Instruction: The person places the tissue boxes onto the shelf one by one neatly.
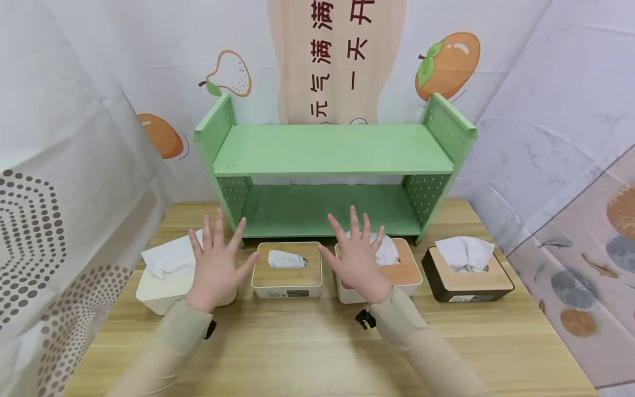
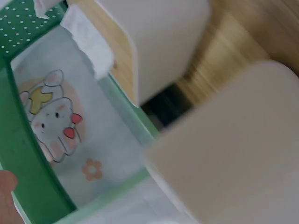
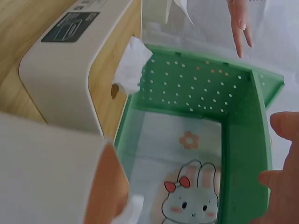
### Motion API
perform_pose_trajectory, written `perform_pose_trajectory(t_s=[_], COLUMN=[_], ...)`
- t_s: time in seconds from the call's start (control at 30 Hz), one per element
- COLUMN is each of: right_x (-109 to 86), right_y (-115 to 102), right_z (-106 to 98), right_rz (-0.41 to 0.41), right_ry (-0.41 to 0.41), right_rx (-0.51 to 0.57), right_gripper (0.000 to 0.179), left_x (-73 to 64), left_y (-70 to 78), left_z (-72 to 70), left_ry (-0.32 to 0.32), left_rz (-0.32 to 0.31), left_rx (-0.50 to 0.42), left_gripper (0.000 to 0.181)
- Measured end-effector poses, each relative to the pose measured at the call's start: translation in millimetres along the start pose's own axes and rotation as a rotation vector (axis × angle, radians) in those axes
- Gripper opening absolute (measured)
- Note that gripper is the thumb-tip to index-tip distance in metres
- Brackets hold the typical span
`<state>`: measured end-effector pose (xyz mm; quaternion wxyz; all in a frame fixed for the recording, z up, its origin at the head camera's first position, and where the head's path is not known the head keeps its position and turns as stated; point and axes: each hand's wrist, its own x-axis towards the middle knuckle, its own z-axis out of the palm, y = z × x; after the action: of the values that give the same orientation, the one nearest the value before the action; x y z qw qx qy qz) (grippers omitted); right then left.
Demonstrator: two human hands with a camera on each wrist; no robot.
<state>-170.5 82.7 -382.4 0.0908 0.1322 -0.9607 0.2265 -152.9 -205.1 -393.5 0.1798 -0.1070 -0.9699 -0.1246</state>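
Head view: the left hand (image 1: 215, 270) and right hand (image 1: 359, 262), both spread wide and gripping nothing, are over the white box (image 1: 163, 290) at eight o'clock from the green shelf (image 1: 329, 149) and the orange-lidded box (image 1: 404, 266) at five, judged a pre-contact step; any grip would call for curling round box sides. Left wrist view: the white box, plain-walled, lies at four o'clock. Right wrist view: the wood-lidded box (image 3: 70, 74), round-cornered, tissue (image 3: 133, 67) protruding, sits at ten o'clock.
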Motion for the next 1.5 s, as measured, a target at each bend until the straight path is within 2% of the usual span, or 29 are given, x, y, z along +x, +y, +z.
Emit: perform_pose_trajectory(t_s=[0.23, 0.47, 0.7, 0.87, 1.1, 1.33, 1.5], right_x=[8.5, 13.4, 18.0, 20.1, 20.9, 17.1, 18.4], right_y=[-19, -42, -67, -87, -108, -120, -125], right_z=[16, 34, 52, 66, 89, 117, 129], right_rz=[-0.071, -0.113, -0.156, -0.201, -0.244, -0.296, -0.314], right_ry=[-0.009, -0.076, -0.133, -0.190, -0.239, -0.258, -0.260], right_rx=[0.008, -0.028, -0.038, -0.070, -0.128, -0.280, -0.368], right_gripper=[0.068, 0.066, 0.065, 0.064, 0.063, 0.063, 0.065], left_x=[-18.3, -42.3, -58.0, -70.7, -87.3, -98.7, -100.3], left_y=[-33.3, -63.9, -82.1, -98.1, -116.3, -129.9, -132.6], left_z=[-5.4, -6.2, -8.9, -11.9, -7.6, 1.5, 6.7], left_ry=[-0.032, -0.034, -0.033, -0.061, -0.070, -0.111, -0.128], left_rz=[-0.044, -0.085, -0.114, -0.140, -0.184, -0.228, -0.248], left_rx=[0.031, 0.039, 0.050, 0.062, 0.061, 0.059, 0.058], left_gripper=[0.074, 0.072, 0.072, 0.073, 0.073, 0.076, 0.077])
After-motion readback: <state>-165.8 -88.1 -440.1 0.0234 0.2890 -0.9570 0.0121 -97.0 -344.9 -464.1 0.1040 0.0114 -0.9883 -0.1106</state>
